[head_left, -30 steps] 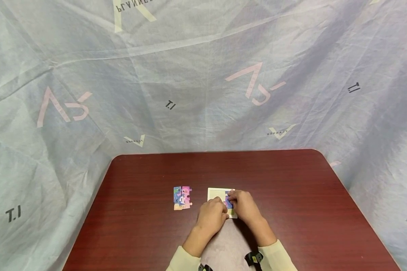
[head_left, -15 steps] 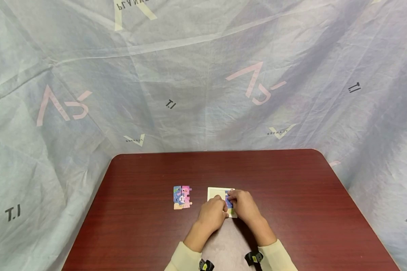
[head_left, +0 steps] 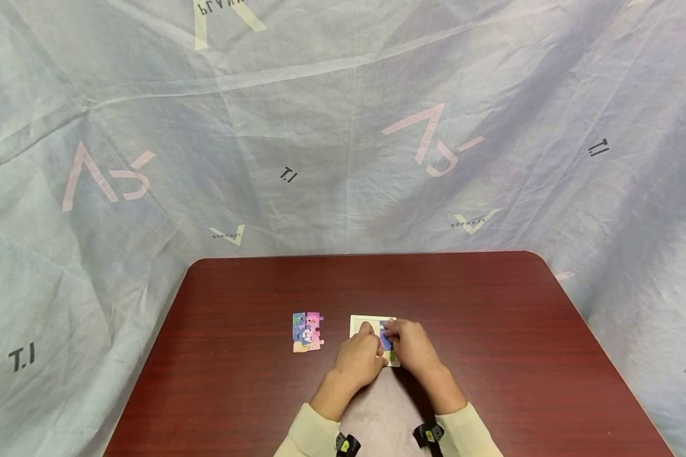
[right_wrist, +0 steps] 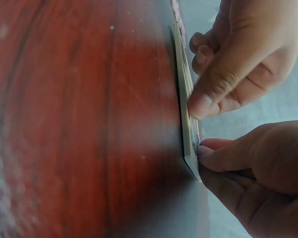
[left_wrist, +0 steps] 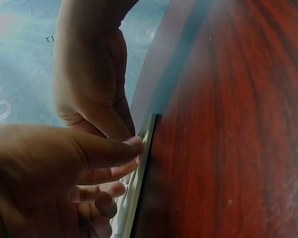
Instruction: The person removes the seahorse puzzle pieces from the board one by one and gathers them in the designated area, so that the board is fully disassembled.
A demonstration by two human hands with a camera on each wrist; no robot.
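Observation:
A shallow cream puzzle tray lies on the table, with several blue and green jigsaw puzzle pieces along its right side. My left hand bends over the tray's front part, thumb and forefinger pinching low at a puzzle piece that they mostly hide. At the right edge, the fingers of my right hand pinch at a blue puzzle piece. In the left wrist view both hands meet close together over the tray's rim. Exactly which piece each hand touches is covered by the fingers.
Left of the tray lies a joined block of pink and blue puzzle pieces. The table is dark red wood with rounded far corners. Grey printed cloth hangs behind it and at both sides.
Left fingers have shifted very slightly over the tray; the forefinger knuckle stands a little higher. The right hand, the tray and the joined block of pieces stay in place.

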